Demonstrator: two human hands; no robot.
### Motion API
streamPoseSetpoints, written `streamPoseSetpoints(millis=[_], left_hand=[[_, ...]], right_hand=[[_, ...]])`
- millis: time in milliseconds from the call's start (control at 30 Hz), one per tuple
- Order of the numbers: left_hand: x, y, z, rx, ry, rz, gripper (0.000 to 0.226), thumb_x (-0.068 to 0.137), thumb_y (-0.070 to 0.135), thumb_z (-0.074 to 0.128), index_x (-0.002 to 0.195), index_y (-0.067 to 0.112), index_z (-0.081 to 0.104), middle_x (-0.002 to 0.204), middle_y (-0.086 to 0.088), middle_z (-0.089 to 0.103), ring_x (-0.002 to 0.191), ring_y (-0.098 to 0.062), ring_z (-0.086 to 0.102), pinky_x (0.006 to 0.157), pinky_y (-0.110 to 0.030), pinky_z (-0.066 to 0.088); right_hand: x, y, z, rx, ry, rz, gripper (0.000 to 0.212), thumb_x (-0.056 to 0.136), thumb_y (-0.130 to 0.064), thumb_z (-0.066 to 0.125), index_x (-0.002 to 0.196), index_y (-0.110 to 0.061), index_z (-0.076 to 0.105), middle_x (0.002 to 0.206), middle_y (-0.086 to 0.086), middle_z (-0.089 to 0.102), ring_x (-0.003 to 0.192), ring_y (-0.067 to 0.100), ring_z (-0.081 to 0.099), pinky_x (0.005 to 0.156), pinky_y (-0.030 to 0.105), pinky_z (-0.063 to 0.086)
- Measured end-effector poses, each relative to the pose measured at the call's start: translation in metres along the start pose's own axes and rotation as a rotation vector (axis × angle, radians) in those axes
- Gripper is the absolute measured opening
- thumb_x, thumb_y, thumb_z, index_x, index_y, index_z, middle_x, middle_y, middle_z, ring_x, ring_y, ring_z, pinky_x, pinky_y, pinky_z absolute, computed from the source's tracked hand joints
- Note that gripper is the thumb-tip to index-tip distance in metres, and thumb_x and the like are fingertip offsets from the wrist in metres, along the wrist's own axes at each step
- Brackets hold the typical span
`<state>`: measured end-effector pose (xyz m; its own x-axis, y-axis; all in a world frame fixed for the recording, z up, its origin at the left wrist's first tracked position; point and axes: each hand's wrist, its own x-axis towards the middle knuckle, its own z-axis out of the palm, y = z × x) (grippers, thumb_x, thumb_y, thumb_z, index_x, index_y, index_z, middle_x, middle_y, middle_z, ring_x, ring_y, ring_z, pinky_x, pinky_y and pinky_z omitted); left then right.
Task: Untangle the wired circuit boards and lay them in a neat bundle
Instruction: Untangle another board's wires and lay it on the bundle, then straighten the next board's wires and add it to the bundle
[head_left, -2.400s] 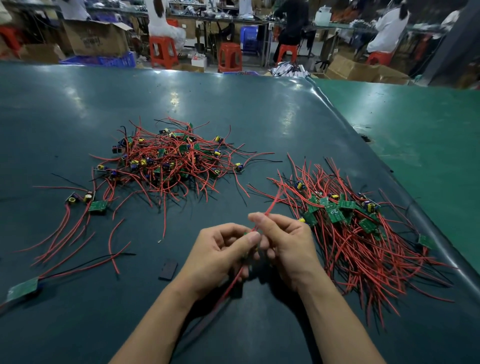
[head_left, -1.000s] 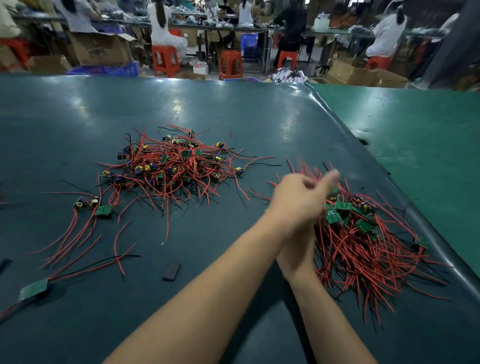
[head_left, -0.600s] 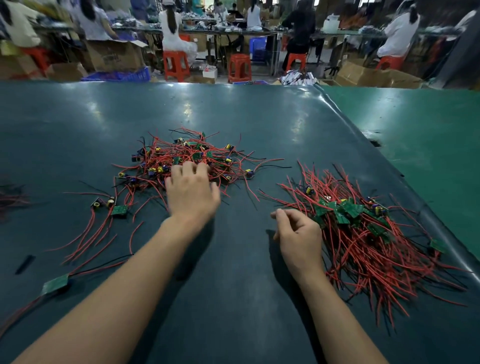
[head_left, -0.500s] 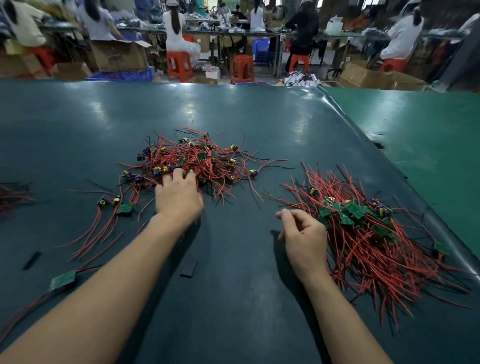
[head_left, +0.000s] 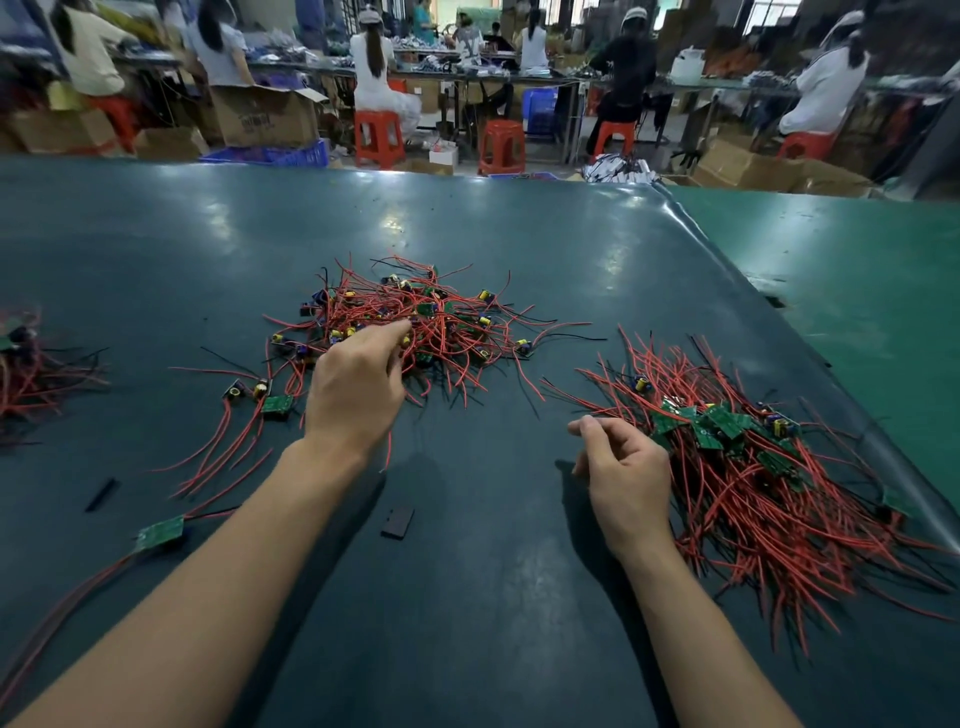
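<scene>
A tangled pile of wired circuit boards (head_left: 441, 322), red and black leads with yellow and blue parts, lies at the middle of the dark mat. My left hand (head_left: 358, 384) is at its near edge, thumb and fingertips pinched on red wires there. One red lead trails below the hand. To the right lies the sorted bundle (head_left: 753, 467), green boards grouped together and leads fanned toward me. My right hand (head_left: 623, 478) rests on the mat just left of that bundle, fingers loosely curled, nothing in it.
Loose wired boards (head_left: 275, 405) and another (head_left: 161, 532) lie at the left. A small black piece (head_left: 397, 522) sits between my arms. More wires (head_left: 21, 364) lie at the far left edge. The mat's raised edge (head_left: 779, 332) meets a green table on the right. People sit on stools behind.
My left hand left the right bundle, crossed to the tangled pile, lay flat on it, and now pinches its wires. My right hand stayed beside the bundle.
</scene>
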<state>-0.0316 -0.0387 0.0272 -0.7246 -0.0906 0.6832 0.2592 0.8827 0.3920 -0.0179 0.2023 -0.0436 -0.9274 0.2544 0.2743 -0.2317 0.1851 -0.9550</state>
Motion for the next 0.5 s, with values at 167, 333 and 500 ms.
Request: streamPoseSetpoints(millis=[167, 333, 500], left_hand=[[-0.005, 0.029, -0.013, -0.109, 0.227, 0.183, 0.03, 0.085, -0.01, 0.066, 0.113, -0.002, 0.07, 0.106, -0.013, 0.073, 0.095, -0.023, 0.072, 0.084, -0.035, 0.057], [-0.02, 0.063, -0.007, -0.249, 0.192, 0.357, 0.03, 0.083, -0.008, 0.07, 0.112, 0.001, 0.071, 0.094, -0.009, 0.075, 0.085, -0.025, 0.07, 0.077, -0.032, 0.055], [-0.053, 0.086, 0.018, -0.551, -0.065, 0.275, 0.025, 0.079, -0.004, 0.074, 0.104, 0.003, 0.075, 0.091, -0.009, 0.073, 0.083, -0.021, 0.068, 0.074, -0.034, 0.056]], right_hand=[[-0.005, -0.002, 0.002, -0.067, -0.061, -0.033, 0.023, 0.095, -0.02, 0.061, 0.074, -0.025, 0.069, 0.049, -0.009, 0.059, 0.045, -0.001, 0.05, 0.049, 0.014, 0.038], [-0.01, -0.004, 0.008, -0.166, -0.233, -0.119, 0.041, 0.09, -0.025, 0.069, 0.126, -0.035, 0.054, 0.072, -0.004, 0.066, 0.055, 0.013, 0.058, 0.058, 0.035, 0.051], [-0.004, -0.002, 0.005, -0.124, -0.308, -0.166, 0.066, 0.089, -0.018, 0.063, 0.147, -0.034, 0.035, 0.092, -0.01, 0.066, 0.064, 0.009, 0.062, 0.069, 0.029, 0.055]])
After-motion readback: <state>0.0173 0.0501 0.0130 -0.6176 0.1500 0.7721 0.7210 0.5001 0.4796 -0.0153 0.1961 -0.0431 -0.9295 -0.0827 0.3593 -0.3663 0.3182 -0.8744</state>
